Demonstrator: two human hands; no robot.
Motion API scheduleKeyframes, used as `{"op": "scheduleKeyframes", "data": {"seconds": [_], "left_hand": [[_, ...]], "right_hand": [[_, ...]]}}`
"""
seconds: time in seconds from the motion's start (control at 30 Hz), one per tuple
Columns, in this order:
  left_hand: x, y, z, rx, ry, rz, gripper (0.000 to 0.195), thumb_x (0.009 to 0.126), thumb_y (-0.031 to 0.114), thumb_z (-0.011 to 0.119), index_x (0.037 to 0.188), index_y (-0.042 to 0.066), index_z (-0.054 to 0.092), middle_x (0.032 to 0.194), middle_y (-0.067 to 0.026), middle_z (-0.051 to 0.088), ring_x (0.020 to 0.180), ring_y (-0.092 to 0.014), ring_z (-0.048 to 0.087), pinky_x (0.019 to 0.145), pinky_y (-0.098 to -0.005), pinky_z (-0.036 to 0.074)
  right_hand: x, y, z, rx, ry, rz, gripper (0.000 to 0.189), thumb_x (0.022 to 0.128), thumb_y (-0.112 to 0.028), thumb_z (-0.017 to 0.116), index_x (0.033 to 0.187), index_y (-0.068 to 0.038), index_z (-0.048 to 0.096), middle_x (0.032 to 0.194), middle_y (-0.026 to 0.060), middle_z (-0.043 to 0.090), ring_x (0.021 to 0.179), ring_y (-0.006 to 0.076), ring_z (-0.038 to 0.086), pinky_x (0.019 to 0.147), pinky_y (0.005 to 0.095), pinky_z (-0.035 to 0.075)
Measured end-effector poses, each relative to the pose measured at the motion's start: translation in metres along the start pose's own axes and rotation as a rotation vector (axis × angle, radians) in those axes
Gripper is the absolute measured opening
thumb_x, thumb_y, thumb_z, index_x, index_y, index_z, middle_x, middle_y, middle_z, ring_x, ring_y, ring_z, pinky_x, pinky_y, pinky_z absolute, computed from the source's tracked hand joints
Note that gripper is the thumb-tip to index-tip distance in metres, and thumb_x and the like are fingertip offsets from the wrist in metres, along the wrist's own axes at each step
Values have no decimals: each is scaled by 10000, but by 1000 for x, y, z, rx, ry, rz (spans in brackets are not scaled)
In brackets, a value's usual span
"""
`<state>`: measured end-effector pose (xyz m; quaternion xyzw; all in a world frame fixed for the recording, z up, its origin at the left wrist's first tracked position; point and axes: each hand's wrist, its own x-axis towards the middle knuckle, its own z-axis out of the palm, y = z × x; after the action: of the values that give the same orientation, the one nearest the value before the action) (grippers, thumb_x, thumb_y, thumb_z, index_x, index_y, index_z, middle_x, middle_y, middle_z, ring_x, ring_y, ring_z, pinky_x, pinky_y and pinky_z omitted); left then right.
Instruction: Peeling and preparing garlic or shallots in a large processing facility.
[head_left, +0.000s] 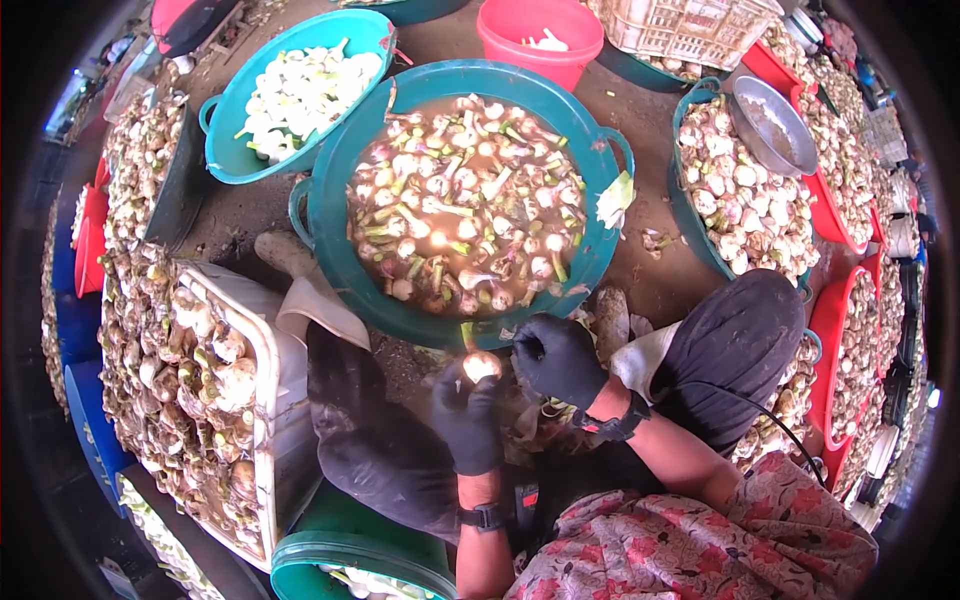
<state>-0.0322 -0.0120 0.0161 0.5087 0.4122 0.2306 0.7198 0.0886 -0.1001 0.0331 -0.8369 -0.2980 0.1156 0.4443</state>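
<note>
My left hand (471, 420), in a black glove, grips a garlic bulb (481, 367) between thumb and fingers, with a short green stem pointing up. Just right of it, my right hand (559, 361), also black-gloved, is curled with its fingers bent in. Whether anything sits inside that curled hand is hidden. Both hands are over my lap, near the front rim of a large green tub (330, 247). Inside the tub, many garlic bulbs (465, 202) float in muddy brown water. A pale piece of garlic leaf (616, 199) lies on the tub's right rim.
Beyond the tub stand a turquoise basin (225, 154) of peeled white garlic and a red bucket (540, 64). On the left is a white crate (268, 420) of dirty bulbs. A metal bowl (772, 124) rests on a full green basin (679, 187) at right. A green bucket (360, 547) sits below my leg.
</note>
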Motion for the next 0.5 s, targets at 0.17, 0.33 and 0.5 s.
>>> {"op": "scheduleKeyframes", "data": {"seconds": [0.17, 0.33, 0.5], "left_hand": [[0, 2, 5, -38, 22, -76, 334, 827, -23, 622, 1149, -19, 534, 1054, -94, 612, 923, -162, 602, 800, -278, 516], [-4, 5, 15, -52, 14, -25, 304, 841, -33, 596, 1141, -17, 550, 1066, -80, 609, 918, -148, 591, 804, -269, 503], [-9, 5, 22, -5, 32, -48, 274, 837, -47, 593, 1108, -15, 572, 1053, -80, 613, 923, -144, 583, 806, -266, 493]], "right_hand": [[-6, -1, 2, 239, -128, -93, 242, 823, -150, 625, 1029, -25, 601, 956, 163, 624, 872, 333, 607, 768, 388, 482], [-9, -9, 15, 314, -146, -114, 288, 920, -146, 510, 1175, -14, 534, 1133, 179, 572, 1017, 295, 568, 883, 371, 437], [-15, -14, 23, 622, -153, 80, 258, 970, -151, 419, 1146, -6, 541, 1071, 141, 584, 968, 202, 563, 855, 324, 437]]}}
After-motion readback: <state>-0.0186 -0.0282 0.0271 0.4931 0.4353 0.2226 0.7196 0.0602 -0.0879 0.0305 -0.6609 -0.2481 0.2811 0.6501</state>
